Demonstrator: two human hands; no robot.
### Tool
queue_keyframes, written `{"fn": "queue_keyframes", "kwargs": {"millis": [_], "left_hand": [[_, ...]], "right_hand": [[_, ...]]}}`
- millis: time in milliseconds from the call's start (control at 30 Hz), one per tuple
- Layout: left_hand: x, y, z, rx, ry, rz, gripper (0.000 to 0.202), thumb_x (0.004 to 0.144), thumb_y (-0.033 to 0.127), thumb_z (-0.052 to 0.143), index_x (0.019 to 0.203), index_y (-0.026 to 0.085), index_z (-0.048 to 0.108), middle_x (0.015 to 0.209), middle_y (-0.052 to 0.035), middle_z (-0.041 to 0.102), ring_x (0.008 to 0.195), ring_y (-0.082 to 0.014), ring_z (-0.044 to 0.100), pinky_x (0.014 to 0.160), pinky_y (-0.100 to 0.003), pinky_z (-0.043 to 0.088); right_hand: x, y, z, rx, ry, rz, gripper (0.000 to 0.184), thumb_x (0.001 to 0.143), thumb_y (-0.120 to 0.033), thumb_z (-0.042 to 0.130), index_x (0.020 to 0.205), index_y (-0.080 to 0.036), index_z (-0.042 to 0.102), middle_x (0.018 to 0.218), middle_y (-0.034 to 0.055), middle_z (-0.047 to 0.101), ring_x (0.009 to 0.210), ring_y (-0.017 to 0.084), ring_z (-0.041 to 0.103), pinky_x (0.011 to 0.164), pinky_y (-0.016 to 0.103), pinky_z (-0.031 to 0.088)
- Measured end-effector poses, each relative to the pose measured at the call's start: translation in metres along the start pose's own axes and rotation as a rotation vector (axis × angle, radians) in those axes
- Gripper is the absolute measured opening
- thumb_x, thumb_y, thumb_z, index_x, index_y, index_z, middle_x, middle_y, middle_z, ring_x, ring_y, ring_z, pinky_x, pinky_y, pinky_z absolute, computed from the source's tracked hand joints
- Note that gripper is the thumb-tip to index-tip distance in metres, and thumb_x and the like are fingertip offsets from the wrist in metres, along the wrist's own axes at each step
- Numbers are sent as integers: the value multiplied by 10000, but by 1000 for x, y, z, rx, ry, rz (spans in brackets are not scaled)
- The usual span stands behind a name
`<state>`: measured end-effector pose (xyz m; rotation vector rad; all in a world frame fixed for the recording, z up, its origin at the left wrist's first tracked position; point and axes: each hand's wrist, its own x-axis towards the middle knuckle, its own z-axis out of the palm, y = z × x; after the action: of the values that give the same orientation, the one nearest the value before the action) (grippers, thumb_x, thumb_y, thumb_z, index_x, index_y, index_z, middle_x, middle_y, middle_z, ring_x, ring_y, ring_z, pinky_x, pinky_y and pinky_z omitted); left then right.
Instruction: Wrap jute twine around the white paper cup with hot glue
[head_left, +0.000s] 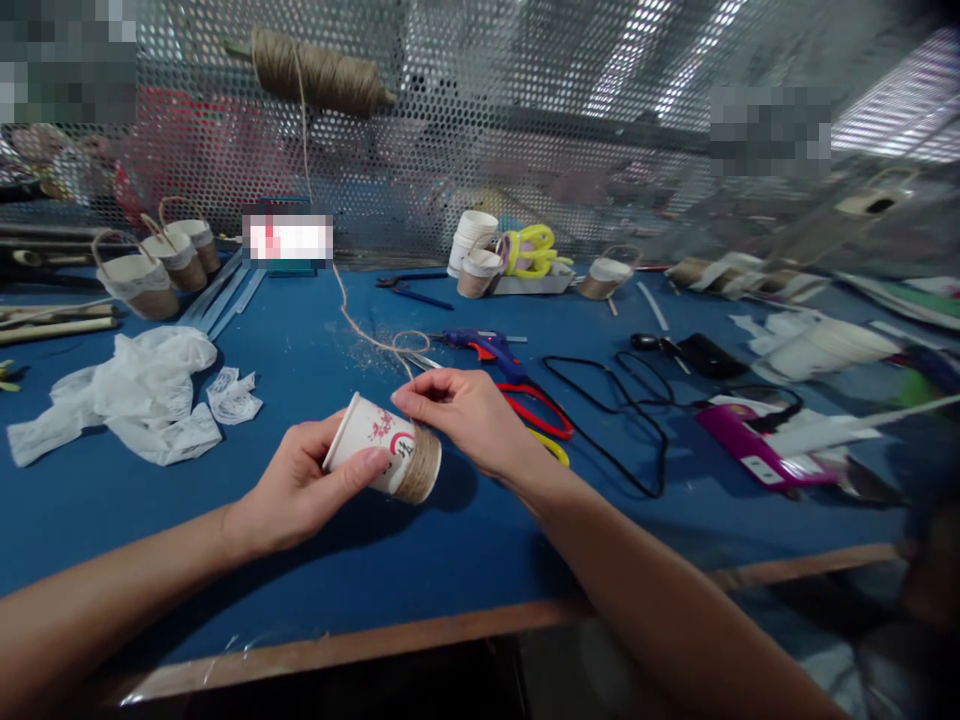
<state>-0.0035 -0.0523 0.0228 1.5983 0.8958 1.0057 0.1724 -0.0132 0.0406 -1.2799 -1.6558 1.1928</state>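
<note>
My left hand (315, 480) is closed around a white paper cup (367, 425) printed with pink blossoms and a red mark. The cup lies tilted, its rim toward the left, and brown twine (420, 465) is wrapped round its base end. Pinched between the fingers of my right hand (457, 410) is the twine's loose strand (409, 368), just above the wrapped part. That strand curls in a loop on the table and runs up to a twine spool (315, 75) hung on the mesh. Behind my right hand lies a blue glue gun (487, 348), with scissors (536, 408) partly hidden by the hand.
Small handled cups (154, 285) stand at the left behind white lace (142, 390). Pliers (416, 290), stacked paper cups (474, 235) and a box with yellow coils (532, 275) are at the back. A black cord (622, 400) and a purple power strip (757, 445) lie right.
</note>
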Motion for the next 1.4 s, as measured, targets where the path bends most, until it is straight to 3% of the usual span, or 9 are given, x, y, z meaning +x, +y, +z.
{"fn": "queue_keyframes", "kwargs": {"millis": [267,400,500,667,833,1033,1167,1267,1400], "left_hand": [[2,3,-1,153,44,82,167,745,243,570,629,140,630,656,-31,599,587,-123,494,547,-218,421],[3,0,-2,153,109,121,115,754,228,567,758,153,655,812,-46,652,661,-138,552,587,-221,447],[4,-4,-3,151,171,108,154,758,243,571,849,151,655,927,-63,660,744,-161,584,624,-230,464],[8,-8,-6,154,184,91,193,758,249,580,911,154,651,985,-69,660,814,-173,593,682,-242,470],[14,-1,-10,-104,94,-84,236,711,276,640,901,139,664,899,-66,690,779,-168,605,700,-249,465],[21,4,-11,-533,70,-368,209,649,250,687,812,120,673,765,-53,699,641,-125,607,664,-231,458],[20,1,-9,-407,76,-287,165,663,205,660,810,132,660,750,-34,686,674,-129,595,681,-228,451],[14,-1,-6,-213,-31,-210,161,706,213,611,833,122,648,742,-30,662,652,-121,561,651,-222,442],[7,-4,-3,1,-204,-173,194,757,259,543,775,92,640,628,-14,571,532,-95,447,515,-208,382]], "right_hand": [[5,6,3,11,-24,-12,288,677,-384,643,832,-142,620,709,20,608,627,110,538,598,250,435],[7,8,0,27,58,28,425,738,-513,528,934,-138,567,782,54,601,671,123,561,600,255,451],[2,2,-6,53,-57,75,485,774,-593,395,847,-146,569,824,81,607,705,142,582,604,269,469],[-5,-10,-15,25,-248,31,330,734,-443,576,909,-164,559,812,37,629,686,124,589,662,275,475],[-5,-7,-14,35,-191,-32,375,664,-337,674,964,-167,526,922,55,626,810,150,600,762,315,478],[-8,-7,-8,-234,-113,-210,411,646,-333,692,989,-169,537,987,71,572,841,169,566,768,349,473],[-7,-8,-10,-291,-99,-261,362,693,-369,645,989,-184,548,1006,74,569,911,182,550,803,347,448],[-3,-5,-12,-263,-106,-266,289,790,-407,519,957,-181,588,1032,80,578,980,185,529,859,348,406],[-1,-1,-7,-99,-245,-126,328,827,-425,436,882,-163,625,998,81,612,952,174,546,865,342,396]]}}
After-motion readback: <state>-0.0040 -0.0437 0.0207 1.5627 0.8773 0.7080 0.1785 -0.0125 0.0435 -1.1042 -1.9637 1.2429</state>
